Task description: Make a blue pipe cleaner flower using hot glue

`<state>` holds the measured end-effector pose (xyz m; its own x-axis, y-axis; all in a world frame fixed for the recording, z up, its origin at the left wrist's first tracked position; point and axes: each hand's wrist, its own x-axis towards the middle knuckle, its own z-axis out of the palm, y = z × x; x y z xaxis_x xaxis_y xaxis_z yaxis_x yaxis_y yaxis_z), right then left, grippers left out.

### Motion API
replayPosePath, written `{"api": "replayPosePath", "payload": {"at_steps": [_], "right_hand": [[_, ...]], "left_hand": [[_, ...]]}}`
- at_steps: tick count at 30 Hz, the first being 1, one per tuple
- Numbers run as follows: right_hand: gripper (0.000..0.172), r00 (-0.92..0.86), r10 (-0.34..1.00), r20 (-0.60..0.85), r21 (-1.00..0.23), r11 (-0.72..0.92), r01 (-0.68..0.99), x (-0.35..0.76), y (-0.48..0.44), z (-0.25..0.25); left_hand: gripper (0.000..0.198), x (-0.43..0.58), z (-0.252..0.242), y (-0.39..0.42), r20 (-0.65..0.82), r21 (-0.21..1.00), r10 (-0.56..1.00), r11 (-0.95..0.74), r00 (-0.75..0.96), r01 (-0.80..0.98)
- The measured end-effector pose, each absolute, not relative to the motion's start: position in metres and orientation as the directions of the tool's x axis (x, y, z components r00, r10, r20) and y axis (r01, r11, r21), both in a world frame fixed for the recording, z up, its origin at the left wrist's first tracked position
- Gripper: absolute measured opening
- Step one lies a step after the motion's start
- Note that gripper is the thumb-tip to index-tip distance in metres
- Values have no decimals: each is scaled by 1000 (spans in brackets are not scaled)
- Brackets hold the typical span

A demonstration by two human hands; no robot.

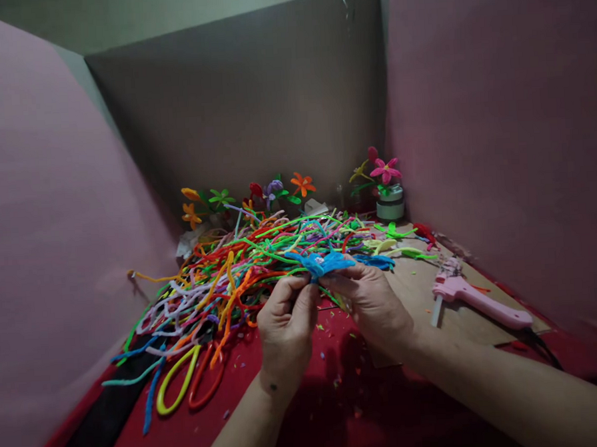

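A blue pipe-cleaner flower (325, 263) is held up between both hands, in front of a large heap of pipe cleaners (260, 252). My left hand (289, 317) pinches its underside with thumb and fingers. From the other side, my right hand (375, 303) is closed on a petal at the flower's right edge; some of its fingertips are hidden behind the petals. Just beyond the right hand, more blue fuzzy pieces (380, 262) lie near the edge of the heap.
A pink glue gun (475, 297) rests on a brown board (412, 291) at the right, its cord trailing off. Finished flowers stand at the back, some by a pale green pot (390, 204). Loops and scraps lie on the red cloth (229, 430). Pink panels flank both sides.
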<state>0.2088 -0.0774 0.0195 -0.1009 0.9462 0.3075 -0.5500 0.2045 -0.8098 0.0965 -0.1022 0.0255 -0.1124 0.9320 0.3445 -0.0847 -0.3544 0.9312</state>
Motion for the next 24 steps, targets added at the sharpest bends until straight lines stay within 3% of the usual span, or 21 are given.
{"api": "replayPosePath", "payload": {"at_steps": [6, 12, 17, 21, 24], "right_hand": [[11, -220, 934, 281, -746, 68, -662, 207, -76, 27], [18, -375, 883, 284, -816, 17, -578, 217, -71, 26], [20, -290, 905, 311, -793, 79, -604, 215, -72, 18], [10, -233, 918, 321, -738, 88, -669, 209, -74, 19], [7, -185, 934, 306, -697, 87, -712, 207, -73, 20]], "left_hand": [[14, 95, 29, -100, 262, 928, 964, -263, -41, -264], [20, 84, 32, -91, 160, 919, 964, -68, 210, -388], [27, 80, 29, -80, 98, 933, 936, 31, 337, -359], [21, 86, 25, -83, 190, 964, 952, -136, 239, -227], [14, 92, 20, -89, 443, 890, 896, -445, 39, 104]]}}
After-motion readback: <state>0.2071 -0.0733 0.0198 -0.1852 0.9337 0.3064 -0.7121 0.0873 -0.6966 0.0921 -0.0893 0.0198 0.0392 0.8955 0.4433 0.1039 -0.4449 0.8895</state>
